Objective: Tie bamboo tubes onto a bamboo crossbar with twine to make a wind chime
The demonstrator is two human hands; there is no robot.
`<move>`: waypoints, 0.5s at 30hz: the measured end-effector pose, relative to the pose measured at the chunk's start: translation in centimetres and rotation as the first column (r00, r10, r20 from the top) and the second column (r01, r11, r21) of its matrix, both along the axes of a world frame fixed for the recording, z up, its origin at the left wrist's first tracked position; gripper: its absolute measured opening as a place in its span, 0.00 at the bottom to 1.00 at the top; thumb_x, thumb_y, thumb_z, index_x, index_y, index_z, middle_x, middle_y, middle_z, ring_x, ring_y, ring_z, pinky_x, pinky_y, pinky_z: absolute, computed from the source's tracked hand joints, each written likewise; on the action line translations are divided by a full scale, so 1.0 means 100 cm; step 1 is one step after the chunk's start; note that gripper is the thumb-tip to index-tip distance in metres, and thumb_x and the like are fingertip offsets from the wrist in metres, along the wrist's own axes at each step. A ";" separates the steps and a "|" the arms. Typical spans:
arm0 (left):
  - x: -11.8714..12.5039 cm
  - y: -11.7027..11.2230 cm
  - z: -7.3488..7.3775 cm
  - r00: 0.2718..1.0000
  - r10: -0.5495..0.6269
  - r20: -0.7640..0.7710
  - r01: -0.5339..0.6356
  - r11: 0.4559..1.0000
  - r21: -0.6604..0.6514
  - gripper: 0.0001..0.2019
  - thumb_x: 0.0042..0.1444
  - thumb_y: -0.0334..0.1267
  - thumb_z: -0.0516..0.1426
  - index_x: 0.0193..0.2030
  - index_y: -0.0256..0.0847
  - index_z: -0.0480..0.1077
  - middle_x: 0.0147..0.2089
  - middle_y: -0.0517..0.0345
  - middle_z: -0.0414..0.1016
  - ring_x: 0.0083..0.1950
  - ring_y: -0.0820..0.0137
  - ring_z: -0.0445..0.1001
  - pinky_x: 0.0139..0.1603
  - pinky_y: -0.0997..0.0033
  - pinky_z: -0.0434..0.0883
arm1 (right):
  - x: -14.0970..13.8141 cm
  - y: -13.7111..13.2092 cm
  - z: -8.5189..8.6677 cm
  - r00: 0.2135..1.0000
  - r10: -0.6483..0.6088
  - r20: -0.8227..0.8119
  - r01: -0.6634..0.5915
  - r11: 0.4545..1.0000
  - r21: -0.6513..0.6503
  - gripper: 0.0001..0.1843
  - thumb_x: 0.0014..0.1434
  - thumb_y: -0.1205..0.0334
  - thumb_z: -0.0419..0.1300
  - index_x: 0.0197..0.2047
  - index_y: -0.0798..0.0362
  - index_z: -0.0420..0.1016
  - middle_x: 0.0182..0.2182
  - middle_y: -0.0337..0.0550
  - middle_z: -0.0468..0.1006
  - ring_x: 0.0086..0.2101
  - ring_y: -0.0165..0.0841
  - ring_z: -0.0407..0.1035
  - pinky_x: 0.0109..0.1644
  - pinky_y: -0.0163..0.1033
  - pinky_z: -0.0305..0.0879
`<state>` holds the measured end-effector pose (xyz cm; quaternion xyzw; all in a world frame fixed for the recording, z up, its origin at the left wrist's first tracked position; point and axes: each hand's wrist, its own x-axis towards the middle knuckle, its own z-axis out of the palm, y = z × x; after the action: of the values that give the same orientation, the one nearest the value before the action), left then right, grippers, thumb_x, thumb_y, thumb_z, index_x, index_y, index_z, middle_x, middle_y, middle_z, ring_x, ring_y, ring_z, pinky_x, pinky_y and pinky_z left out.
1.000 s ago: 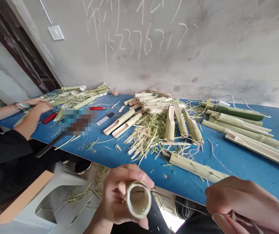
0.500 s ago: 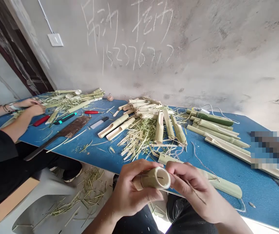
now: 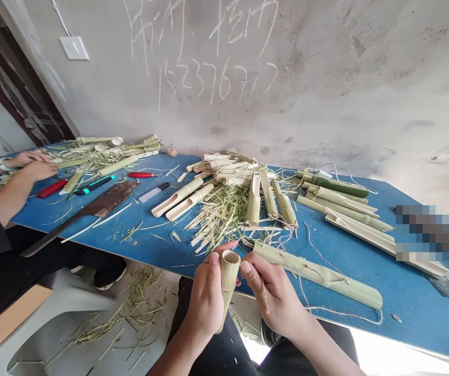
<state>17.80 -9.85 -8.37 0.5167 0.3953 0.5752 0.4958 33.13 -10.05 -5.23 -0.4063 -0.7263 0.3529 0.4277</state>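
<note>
My left hand (image 3: 205,297) is wrapped round a pale green bamboo tube (image 3: 229,277), its open end tilted up toward me and its lower part running down over my lap. Close by on the right, my right hand (image 3: 273,292) is closed in a pinch, with a thin brown string (image 3: 264,296) showing against its fingers. Just beyond that hand, a long split bamboo piece (image 3: 318,274) lies on the blue table (image 3: 161,250), and a loose string trails over and around it.
Behind the hands are a heap of bamboo shavings (image 3: 220,214) and several cut bamboo pieces (image 3: 253,201). Split lengths (image 3: 365,235) lie to the right. To the left are a cleaver (image 3: 110,201), a small knife (image 3: 153,192), red-handled tools (image 3: 52,189) and a co-worker's hands (image 3: 38,166).
The bamboo tube has swung from pointing right to more upright, and sits lower and further left. My right hand has moved left and away from the tube's rim. The view has shifted slightly.
</note>
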 end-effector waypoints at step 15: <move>0.012 0.023 0.009 0.969 0.247 -0.009 -0.243 0.960 0.136 0.26 0.72 0.62 0.54 0.36 0.40 0.74 0.36 0.53 0.82 0.38 0.66 0.81 0.41 0.71 0.77 | -0.005 0.010 -0.011 0.977 -0.144 -0.160 0.114 0.976 -0.184 0.26 0.75 0.37 0.52 0.36 0.50 0.66 0.30 0.37 0.67 0.32 0.31 0.58 0.36 0.36 0.59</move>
<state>18.99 -7.57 -7.50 0.5033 0.4231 0.6506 0.3799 32.62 -9.05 -6.30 -0.4563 -0.6250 0.4203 0.4738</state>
